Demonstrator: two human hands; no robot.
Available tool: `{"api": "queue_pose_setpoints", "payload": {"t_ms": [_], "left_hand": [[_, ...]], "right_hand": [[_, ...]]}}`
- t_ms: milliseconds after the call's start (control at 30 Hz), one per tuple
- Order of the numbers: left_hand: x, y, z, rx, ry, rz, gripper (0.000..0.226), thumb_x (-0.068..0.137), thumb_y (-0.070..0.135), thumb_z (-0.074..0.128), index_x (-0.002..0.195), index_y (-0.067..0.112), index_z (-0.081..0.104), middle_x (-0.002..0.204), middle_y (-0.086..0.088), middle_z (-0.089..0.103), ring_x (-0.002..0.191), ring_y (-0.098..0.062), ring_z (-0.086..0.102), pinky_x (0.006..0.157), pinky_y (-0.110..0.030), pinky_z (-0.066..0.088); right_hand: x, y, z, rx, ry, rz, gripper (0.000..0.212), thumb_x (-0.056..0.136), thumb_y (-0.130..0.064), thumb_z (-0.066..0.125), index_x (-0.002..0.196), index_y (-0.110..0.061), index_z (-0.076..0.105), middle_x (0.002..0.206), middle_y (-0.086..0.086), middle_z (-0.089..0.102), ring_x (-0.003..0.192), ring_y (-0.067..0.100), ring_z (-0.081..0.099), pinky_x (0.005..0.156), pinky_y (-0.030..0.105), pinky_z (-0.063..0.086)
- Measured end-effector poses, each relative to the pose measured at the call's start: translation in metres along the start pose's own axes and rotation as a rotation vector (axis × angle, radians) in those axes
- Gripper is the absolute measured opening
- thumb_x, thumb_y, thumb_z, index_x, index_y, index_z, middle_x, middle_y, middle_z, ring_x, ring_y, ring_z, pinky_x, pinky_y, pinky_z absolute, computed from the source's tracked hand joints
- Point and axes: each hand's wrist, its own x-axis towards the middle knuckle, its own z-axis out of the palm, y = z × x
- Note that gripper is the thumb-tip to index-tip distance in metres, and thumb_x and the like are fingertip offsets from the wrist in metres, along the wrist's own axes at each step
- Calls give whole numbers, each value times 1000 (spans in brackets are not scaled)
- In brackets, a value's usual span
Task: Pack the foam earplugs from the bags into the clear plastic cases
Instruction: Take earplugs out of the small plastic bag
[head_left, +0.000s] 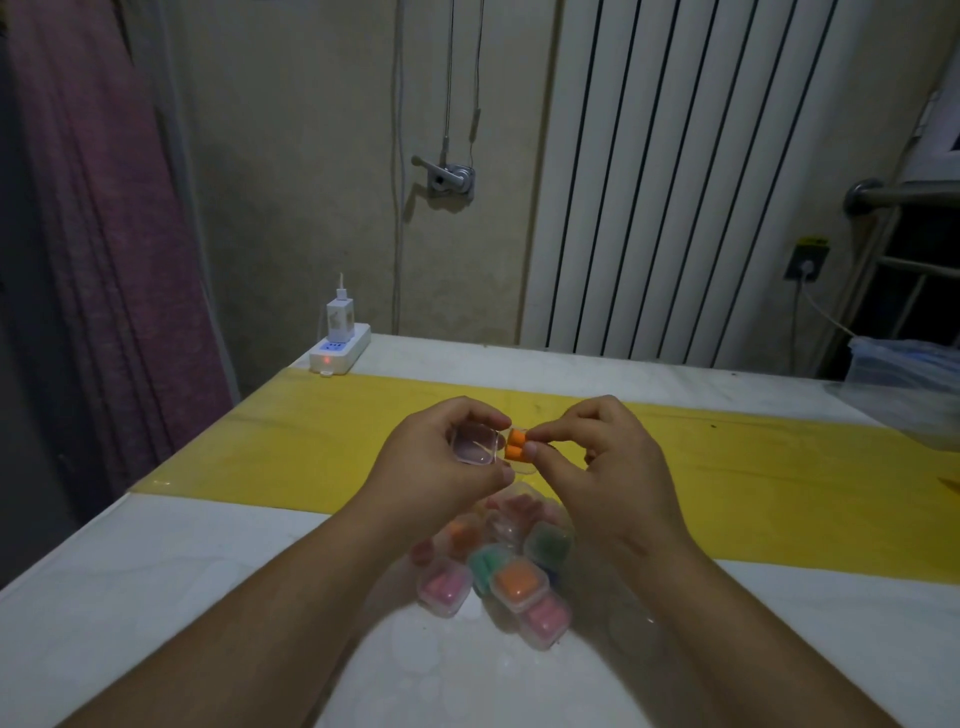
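My left hand holds an open clear plastic case by its lid, above the yellow strip of the table. Two orange foam earplugs lie side by side in the case's other half. My right hand pinches that half and the earplugs between thumb and fingertips. Below my hands, several closed clear cases filled with pink, orange and green earplugs lie in a heap on the white table, some under a clear bag.
A yellow strip crosses the white table. A white power strip with a charger sits at the far left corner. A clear plastic bag lies at the far right. A radiator and wall stand behind.
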Motion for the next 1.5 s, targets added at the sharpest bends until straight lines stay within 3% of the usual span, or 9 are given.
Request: {"api": "queue_pose_setpoints", "payload": {"t_ms": [300,467,567,667,800,967,1133,1333,1500], "left_hand": [[0,-1,1,-19,-21,-22,38,67,-1,82,94,23,71,87,4,70,81,-16,69,75,-44,60],[-2,2,-1,-82,-60,-13,49,74,-1,77,110,28,63,85,1,72,76,-17,69,72,-42,61],[-2,9,-3,-348,-88,-118,21,95,10,54,113,20,55,99,-21,70,81,-31,68,74,-40,58],[0,8,-5,-549,-95,-185,25,99,8,34,107,7,57,109,-35,63,86,-38,65,79,-44,57],[0,3,-3,-363,-177,-150,22,89,2,61,107,14,66,102,-14,73,95,-38,68,100,-59,44],[-1,3,-4,-292,-94,-98,28,78,7,76,101,22,69,98,-2,74,93,-28,70,92,-65,47],[-3,4,-3,-201,-104,-45,30,82,2,72,103,24,71,99,3,73,92,-22,70,86,-59,53],[8,1,-14,-310,233,31,19,96,10,53,97,19,69,97,-4,69,82,-22,62,63,-27,54],[13,-7,-21,-298,358,-23,36,103,28,36,91,17,69,96,-6,70,87,-23,64,70,-34,53]], "right_hand": [[-2,-3,2,282,-21,223,19,78,-26,78,83,-26,59,79,-12,58,62,0,45,58,15,37],[-1,-9,-2,535,-132,430,23,83,-15,73,99,-16,57,83,10,70,69,16,64,57,28,48],[-2,-10,-3,651,-98,457,21,84,-8,71,101,-9,60,88,14,68,66,17,66,55,26,53],[-2,-10,-2,684,-55,453,17,83,-4,71,99,-4,62,87,17,67,62,16,64,57,27,54],[-3,-11,-1,738,-74,467,17,83,-12,74,97,-8,65,80,10,68,64,16,62,54,23,52],[1,-12,-2,1012,-107,576,19,96,-10,52,103,-2,68,81,15,67,70,21,61,64,28,55],[-6,-14,0,856,-143,512,12,85,-19,70,93,-11,73,92,13,72,79,21,64,59,23,53],[5,-3,-10,775,11,467,12,82,-12,74,93,-9,69,84,7,73,76,18,66,65,28,53],[5,5,-11,747,20,473,18,83,-12,73,100,-8,71,89,10,75,77,17,66,68,28,53]]}}
